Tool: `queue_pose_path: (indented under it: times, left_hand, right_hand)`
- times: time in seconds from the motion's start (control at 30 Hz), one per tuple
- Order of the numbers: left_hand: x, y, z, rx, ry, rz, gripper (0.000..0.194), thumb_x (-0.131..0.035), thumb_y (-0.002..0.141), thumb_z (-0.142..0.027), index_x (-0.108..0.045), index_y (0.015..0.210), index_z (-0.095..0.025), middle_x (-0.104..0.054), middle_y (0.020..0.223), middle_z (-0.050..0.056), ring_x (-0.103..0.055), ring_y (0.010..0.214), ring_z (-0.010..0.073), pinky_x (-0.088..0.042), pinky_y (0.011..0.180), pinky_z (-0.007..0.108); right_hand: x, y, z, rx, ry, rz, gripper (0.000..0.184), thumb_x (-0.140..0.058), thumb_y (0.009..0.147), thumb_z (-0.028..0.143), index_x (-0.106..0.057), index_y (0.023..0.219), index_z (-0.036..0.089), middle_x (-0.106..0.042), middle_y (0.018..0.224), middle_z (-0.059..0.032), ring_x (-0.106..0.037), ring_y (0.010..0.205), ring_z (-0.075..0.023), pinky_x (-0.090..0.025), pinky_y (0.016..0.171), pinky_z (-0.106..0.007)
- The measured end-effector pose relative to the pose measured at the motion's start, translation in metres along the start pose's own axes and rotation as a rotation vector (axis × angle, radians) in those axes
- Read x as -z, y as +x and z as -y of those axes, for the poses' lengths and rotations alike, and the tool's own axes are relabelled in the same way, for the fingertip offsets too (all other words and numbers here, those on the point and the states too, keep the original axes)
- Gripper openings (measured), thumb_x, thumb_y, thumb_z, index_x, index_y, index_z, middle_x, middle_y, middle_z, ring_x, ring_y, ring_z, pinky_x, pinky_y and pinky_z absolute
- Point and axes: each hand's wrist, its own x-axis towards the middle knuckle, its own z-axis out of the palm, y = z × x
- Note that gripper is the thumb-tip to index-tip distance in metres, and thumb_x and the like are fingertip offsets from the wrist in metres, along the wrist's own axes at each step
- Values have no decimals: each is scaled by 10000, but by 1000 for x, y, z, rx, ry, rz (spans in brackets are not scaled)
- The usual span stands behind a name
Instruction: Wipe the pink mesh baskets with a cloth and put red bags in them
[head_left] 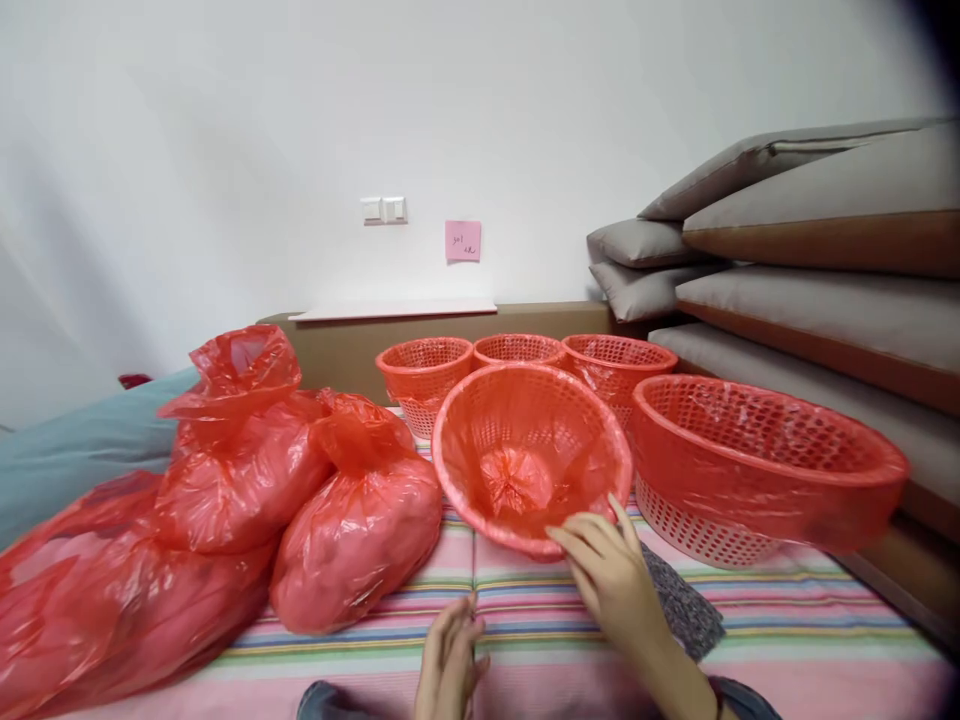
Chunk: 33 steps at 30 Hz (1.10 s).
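A red mesh plastic basket (517,405) lined with a thin red plastic bag (517,478) tilts towards me at the centre. My right hand (607,570) is at its near right rim, fingers bent over the edge and the bag folded there. Below the basket, my left hand (450,655) hovers near the striped cloth (525,640), apart from the basket. Its fingers are loosely bent and I see nothing in them. To the right of my right hand stands a larger bag-wrapped red basket (765,470).
Three more red baskets (424,365) stand behind. Several filled red plastic bags (356,530) lie at the left. A dark grey speckled piece (682,605) lies beside my right wrist. Grey cushions (817,290) are stacked at the right, and a pink note (463,241) is on the wall.
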Motion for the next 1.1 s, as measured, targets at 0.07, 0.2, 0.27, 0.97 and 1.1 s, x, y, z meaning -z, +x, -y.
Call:
queue_pose_path:
  times: [0.07,0.2,0.27,0.97,1.1]
  left_hand:
    - [-19,16,6,7,-80,-14,272,-759,841,-238,-733,1106,-295,-667,1338,54,-637,1206,208,-556,852,240]
    - [-46,29,14,132,-263,70,275,-574,979,-335,-695,1214,-259,-700,1290,90,-658,1195,234,-569,938,338]
    - [-47,28,15,180,-310,75,278,-515,996,-240,-703,1199,-214,-730,1229,112,-707,1099,235,-586,927,365]
    - [-45,-26,-41,55,-249,-77,156,-652,889,-159,-710,1030,-125,-751,1087,143,-737,911,212,-624,778,307]
    - [-67,-48,-66,114,-290,-95,186,-551,928,-140,-689,1052,-130,-749,1051,136,-739,854,189,-624,737,287]
  right_hand:
    - [9,-26,11,23,-8,5,286,-484,980,108,-673,1148,240,-695,983,12,-620,1000,-175,-84,1254,-422]
    - [19,-58,26,35,-94,18,344,-493,949,69,-678,1170,256,-714,1022,18,-602,1113,-217,30,1256,-491]
    - [21,-62,32,-21,-104,-15,369,-470,943,48,-687,1147,266,-715,1037,13,-583,1154,-236,13,1250,-528]
    - [70,-11,39,-65,23,-123,333,-517,952,151,-661,1218,287,-680,1098,-35,-551,1171,-254,-170,1203,-576]
    - [72,-35,46,-369,169,-182,601,-661,894,321,-479,1465,280,-442,1516,-94,-390,1406,-324,-277,1179,-561]
